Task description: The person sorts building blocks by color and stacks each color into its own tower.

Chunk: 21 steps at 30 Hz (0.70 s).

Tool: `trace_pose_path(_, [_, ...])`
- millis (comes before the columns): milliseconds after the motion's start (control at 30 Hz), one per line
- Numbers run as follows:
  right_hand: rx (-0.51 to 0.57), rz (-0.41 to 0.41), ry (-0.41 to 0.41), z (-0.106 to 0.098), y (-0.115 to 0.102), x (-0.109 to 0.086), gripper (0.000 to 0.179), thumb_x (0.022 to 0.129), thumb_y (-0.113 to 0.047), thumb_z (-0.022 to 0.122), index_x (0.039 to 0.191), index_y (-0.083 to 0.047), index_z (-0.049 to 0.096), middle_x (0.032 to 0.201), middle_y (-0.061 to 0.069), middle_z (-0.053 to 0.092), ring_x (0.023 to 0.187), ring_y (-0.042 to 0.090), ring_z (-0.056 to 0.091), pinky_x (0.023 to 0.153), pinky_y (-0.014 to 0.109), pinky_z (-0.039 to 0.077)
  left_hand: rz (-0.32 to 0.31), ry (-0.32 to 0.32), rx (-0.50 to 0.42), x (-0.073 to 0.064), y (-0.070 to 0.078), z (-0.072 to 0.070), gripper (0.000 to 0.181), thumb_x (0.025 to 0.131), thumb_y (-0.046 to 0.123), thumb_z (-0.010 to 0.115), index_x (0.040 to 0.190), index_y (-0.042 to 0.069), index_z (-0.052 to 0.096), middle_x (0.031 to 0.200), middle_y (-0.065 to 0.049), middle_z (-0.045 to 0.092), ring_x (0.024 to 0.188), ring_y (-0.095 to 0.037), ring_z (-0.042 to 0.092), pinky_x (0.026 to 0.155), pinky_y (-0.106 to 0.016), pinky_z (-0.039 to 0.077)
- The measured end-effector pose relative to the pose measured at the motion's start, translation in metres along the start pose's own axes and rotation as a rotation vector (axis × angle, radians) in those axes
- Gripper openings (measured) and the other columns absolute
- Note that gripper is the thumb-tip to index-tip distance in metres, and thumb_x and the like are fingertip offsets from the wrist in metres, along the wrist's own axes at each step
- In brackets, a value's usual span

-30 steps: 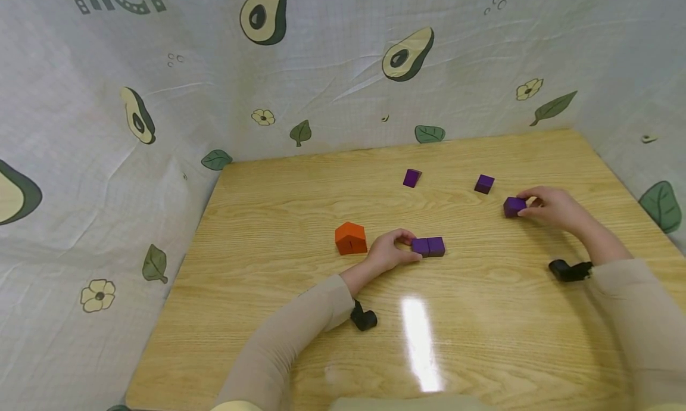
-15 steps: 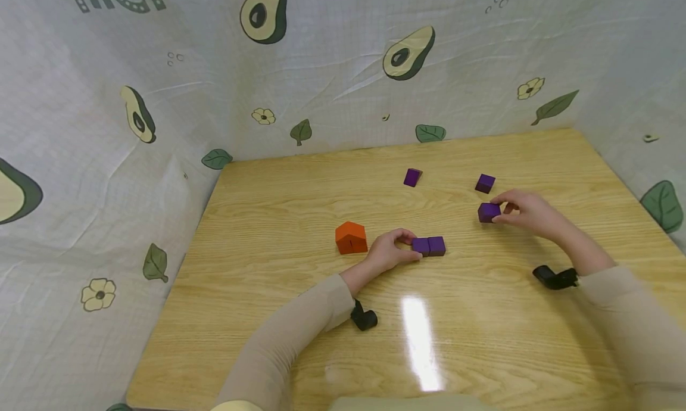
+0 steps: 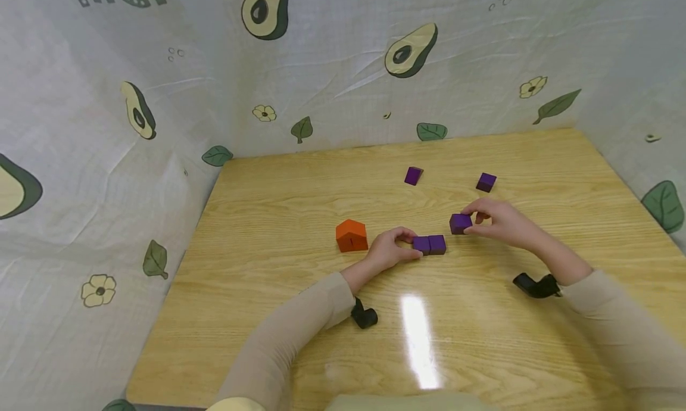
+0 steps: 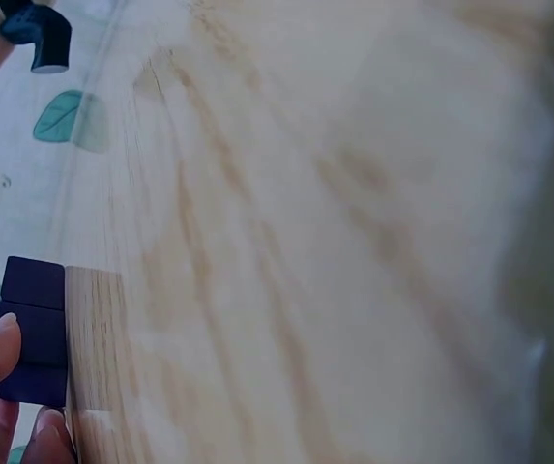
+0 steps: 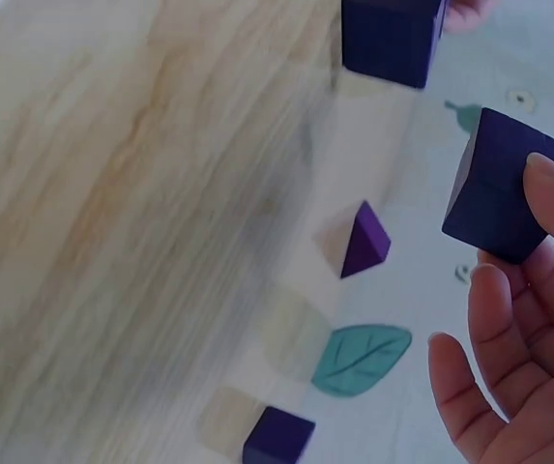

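Two purple blocks stand side by side on the wooden table, a near block on the left and a second block touching it on the right. My left hand grips the left one between thumb and fingers; the left wrist view shows the thumb pressed on its face. Just right of the pair, my right hand pinches another purple block, held above the table, its thumb on one face and fingers below.
An orange house-shaped form stands left of my left hand. Farther back lie a small purple triangular prism and a purple block. A cloth printed with avocados hangs behind and beside the wooden table.
My right hand has carried its purple block leftward and nearer to me, up to the right side of the pair. My left hand stays in place on its block.
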State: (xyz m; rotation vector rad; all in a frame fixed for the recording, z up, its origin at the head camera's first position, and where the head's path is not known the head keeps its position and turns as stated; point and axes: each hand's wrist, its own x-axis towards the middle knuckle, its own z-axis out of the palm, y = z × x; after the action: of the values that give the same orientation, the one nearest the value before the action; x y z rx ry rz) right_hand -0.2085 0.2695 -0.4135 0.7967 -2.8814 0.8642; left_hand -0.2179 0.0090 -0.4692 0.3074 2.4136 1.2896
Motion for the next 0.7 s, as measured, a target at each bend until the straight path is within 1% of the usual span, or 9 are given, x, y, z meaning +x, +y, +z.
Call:
trace_pose_path(100, [0.012, -0.024, -0.009, 0.006, -0.005, 0.003, 0.029, 0.076, -0.009, 0.073, 0.101, 0.001, 0.063, 0.089, 0.005, 0.061, 0.074, 0.013, 0.051, 0.059, 0.024, 0.041, 0.002, 0.000, -0.006, 0.001, -0.001, 0.000, 0.035, 0.070, 0.030, 0.080, 0.101, 0.022, 0.065, 0.093, 0.011, 0.063, 0.087, -0.006, 0.054, 0.083, -0.023, 0.041])
trace_pose_path(267, [0.032, -0.033, -0.026, 0.015, -0.011, 0.007, 0.029, 0.076, -0.010, 0.074, 0.101, 0.000, 0.063, 0.090, 0.005, 0.063, 0.074, 0.014, 0.051, 0.060, 0.023, 0.041, 0.003, 0.003, -0.017, 0.002, -0.002, 0.001, 0.035, 0.069, 0.030, 0.080, 0.100, 0.022, 0.066, 0.092, 0.011, 0.063, 0.087, -0.006, 0.055, 0.083, -0.023, 0.040])
trace_pose_path(467, [0.038, -0.033, -0.049, 0.021, -0.022, 0.013, 0.029, 0.077, -0.011, 0.073, 0.101, 0.000, 0.063, 0.091, 0.006, 0.063, 0.074, 0.014, 0.052, 0.061, 0.025, 0.042, -0.004, 0.005, -0.013, 0.002, -0.001, 0.001, 0.035, 0.069, 0.030, 0.080, 0.100, 0.022, 0.066, 0.091, 0.011, 0.063, 0.087, -0.006, 0.055, 0.083, -0.024, 0.040])
trace_pose_path(700, [0.043, -0.058, -0.083, 0.029, -0.034, 0.020, 0.028, 0.078, -0.011, 0.072, 0.101, 0.001, 0.063, 0.092, 0.009, 0.062, 0.073, 0.015, 0.053, 0.063, 0.029, 0.044, 0.001, 0.003, -0.013, 0.002, -0.001, 0.001, 0.036, 0.069, 0.030, 0.080, 0.101, 0.021, 0.065, 0.092, 0.010, 0.064, 0.086, -0.006, 0.055, 0.082, -0.024, 0.041])
